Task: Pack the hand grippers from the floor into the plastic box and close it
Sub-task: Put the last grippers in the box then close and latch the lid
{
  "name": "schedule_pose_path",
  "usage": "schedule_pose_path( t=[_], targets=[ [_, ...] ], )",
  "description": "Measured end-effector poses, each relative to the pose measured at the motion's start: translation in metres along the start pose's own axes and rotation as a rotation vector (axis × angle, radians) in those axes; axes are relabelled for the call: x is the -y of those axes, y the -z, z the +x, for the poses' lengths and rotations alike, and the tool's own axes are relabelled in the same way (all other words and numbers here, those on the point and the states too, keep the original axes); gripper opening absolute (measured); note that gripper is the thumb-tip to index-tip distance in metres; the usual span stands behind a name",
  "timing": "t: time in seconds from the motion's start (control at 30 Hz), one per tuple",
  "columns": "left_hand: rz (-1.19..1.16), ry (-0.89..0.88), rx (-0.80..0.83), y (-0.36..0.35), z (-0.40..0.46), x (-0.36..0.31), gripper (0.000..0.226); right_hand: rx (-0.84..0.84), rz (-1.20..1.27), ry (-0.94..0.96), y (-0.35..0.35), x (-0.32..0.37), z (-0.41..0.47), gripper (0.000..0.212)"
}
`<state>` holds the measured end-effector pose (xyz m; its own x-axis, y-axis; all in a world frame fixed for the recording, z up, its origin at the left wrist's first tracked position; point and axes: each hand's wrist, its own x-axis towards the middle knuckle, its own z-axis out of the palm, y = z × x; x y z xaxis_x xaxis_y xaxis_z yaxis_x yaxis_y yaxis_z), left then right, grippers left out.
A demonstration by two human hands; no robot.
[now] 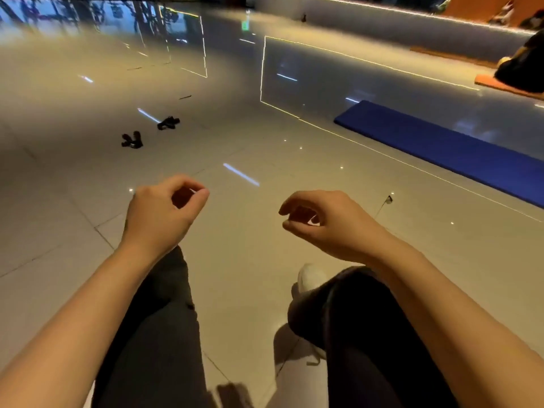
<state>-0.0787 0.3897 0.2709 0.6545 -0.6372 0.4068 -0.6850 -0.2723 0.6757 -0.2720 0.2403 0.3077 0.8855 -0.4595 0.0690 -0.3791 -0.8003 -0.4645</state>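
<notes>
Both hands, left (164, 213) and right (323, 225), are hanging loosely curled, holding nothing. Grippers (132, 140) (168, 123) are lying well ahead on floor (235, 136). Box not visible. You're needing to approach first.

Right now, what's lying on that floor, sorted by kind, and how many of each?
Hand grippers: 2, one nearer and one farther
Blue mat: 1
Orange mat: 1
Total: 4
No plastic box in view.
</notes>
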Motion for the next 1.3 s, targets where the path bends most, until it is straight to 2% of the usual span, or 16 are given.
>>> schedule_pose_path(
  t=[0.07,0.2,0.27,0.37,0.5,0.6,0.77,0.83,0.97,1.03,1.17,1.3],
  targets=[
    [0.030,0.034,0.027,-0.015,0.010,0.028,0.005,0.184,-0.050,0.013,-0.020,-0.004,0.039,0.027],
    [0.151,0.156,0.185,-0.029,0.017,0.075,0.008,0.674,-0.320,0.003,-0.048,-0.022,0.088,0.036],
    [0.092,0.230,0.175,-0.023,0.031,0.086,0.005,0.753,-0.295,-0.018,-0.051,-0.025,0.104,0.036],
    [-0.015,0.317,0.096,-0.009,0.056,0.097,0.002,0.694,-0.240,0.016,-0.059,-0.020,0.136,0.037],
    [0.030,0.363,0.126,0.007,0.075,0.115,0.005,0.620,-0.116,0.009,-0.075,-0.024,0.184,0.038],
    [0.089,0.350,0.148,0.019,0.092,0.120,0.003,0.605,-0.144,0.008,-0.099,-0.030,0.218,0.034],
    [0.208,0.282,0.171,0.034,0.137,0.136,0.005,0.475,-0.192,0.025,-0.125,-0.032,0.278,0.025],
    [0.174,0.262,0.150,0.038,0.164,0.145,0.005,0.454,-0.259,0.018,-0.115,-0.028,0.309,0.023],
    [0.104,0.255,0.125,0.035,0.220,0.165,0.007,0.253,-0.069,-0.009,-0.083,-0.006,0.356,0.018],
    [0.099,0.250,0.131,0.030,0.247,0.173,0.007,0.217,-0.096,0.047,-0.072,0.002,0.369,0.017],
    [0.180,0.221,0.154,0.017,0.291,0.185,0.006,0.162,-0.104,0.085,-0.052,-0.012,0.396,0.011],
    [0.263,0.219,0.208,0.002,0.326,0.202,0.006,0.044,-0.019,0.009,-0.054,-0.032,0.436,0.013]
  ],
)
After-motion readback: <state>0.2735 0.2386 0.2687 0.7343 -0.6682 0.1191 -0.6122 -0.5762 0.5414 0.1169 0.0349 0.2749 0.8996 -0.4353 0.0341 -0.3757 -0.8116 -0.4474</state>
